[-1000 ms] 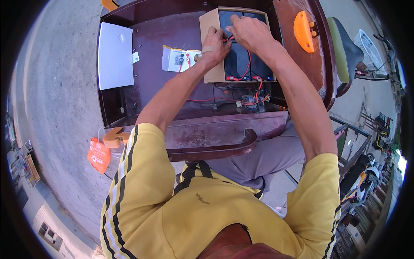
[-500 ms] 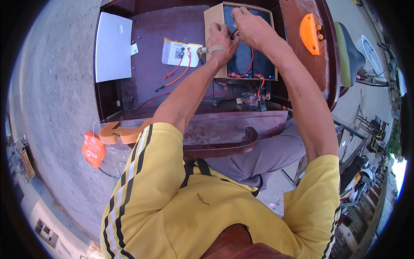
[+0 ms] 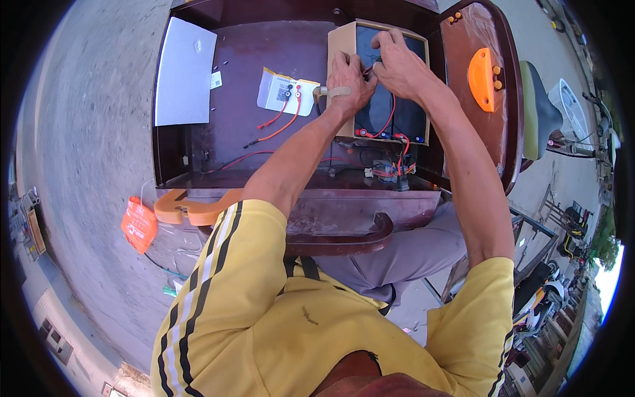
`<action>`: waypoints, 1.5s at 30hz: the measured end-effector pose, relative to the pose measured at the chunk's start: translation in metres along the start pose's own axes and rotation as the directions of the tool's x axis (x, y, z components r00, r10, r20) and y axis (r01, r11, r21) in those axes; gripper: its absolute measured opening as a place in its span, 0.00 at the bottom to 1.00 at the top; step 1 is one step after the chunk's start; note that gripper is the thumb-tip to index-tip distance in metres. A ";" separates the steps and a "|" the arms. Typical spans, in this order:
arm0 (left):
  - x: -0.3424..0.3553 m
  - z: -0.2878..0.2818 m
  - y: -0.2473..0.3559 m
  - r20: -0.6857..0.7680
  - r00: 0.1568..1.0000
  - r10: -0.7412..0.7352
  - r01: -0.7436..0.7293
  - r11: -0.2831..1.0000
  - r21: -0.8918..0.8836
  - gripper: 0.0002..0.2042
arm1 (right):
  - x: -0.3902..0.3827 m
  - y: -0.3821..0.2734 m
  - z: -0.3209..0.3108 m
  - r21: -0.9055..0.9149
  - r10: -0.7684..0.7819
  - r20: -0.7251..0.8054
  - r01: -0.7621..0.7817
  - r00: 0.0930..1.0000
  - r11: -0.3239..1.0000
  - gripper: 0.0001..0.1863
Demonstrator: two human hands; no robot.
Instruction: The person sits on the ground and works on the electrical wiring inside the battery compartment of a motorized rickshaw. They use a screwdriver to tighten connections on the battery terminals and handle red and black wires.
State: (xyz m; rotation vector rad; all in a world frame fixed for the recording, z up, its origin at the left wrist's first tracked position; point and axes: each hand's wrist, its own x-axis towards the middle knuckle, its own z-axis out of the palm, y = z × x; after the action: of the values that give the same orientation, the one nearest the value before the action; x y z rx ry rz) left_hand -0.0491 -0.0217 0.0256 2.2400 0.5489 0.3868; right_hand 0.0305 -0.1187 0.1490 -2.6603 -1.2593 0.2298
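My left hand (image 3: 352, 86), with a beige band across its back, rests at the left edge of a cardboard box (image 3: 340, 126) holding dark batteries (image 3: 374, 112). Its fingers grip a short wire among the terminals. My right hand (image 3: 400, 66) is bent over the batteries beside it, fingertips closed on something small and mostly hidden. A red lead (image 3: 390, 114) runs down from beneath my hands. A metal cylinder (image 3: 321, 92) shows left of my left hand, near a white leaflet (image 3: 271, 92) with red leads and ring terminals (image 3: 297, 94).
The maroon compartment (image 3: 241, 53) also holds a white board (image 3: 182, 79) and wiring connectors (image 3: 380, 170). An orange plastic piece (image 3: 481, 79) lies on the right shelf, another orange bracket (image 3: 192, 208) near my left arm, beside an orange bag (image 3: 139, 225). A seat (image 3: 536, 109) is at right.
The whole view has shifted, putting the box lower in the picture. My hands stay close together on the batteries, with small finger movements, and more leads show left of my left forearm.
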 end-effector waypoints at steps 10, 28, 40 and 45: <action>0.000 0.001 -0.007 -0.003 1.000 0.000 0.000 0.999 -0.038 0.16 | -0.004 -0.013 -0.009 0.099 0.000 -0.032 0.003 0.999 0.995 0.17; -0.001 0.006 -0.012 -0.075 0.997 0.028 -0.036 0.994 -0.100 0.13 | 0.005 -0.007 -0.012 0.036 -0.038 0.040 0.037 0.998 0.999 0.16; -0.001 0.007 -0.013 -0.053 0.999 -0.002 -0.004 0.994 -0.107 0.13 | 0.009 -0.013 -0.020 -0.056 0.141 0.188 -0.133 0.972 0.990 0.15; 0.000 0.010 -0.017 -0.057 0.998 -0.005 -0.001 0.994 -0.105 0.12 | 0.003 -0.006 -0.016 0.075 0.067 0.078 -0.073 0.995 0.995 0.15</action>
State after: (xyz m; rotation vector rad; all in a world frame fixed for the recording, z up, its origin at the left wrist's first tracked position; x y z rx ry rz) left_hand -0.0489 -0.0179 0.0064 2.1329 0.5478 0.4694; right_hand 0.0315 -0.1144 0.1659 -2.6546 -1.1544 0.3855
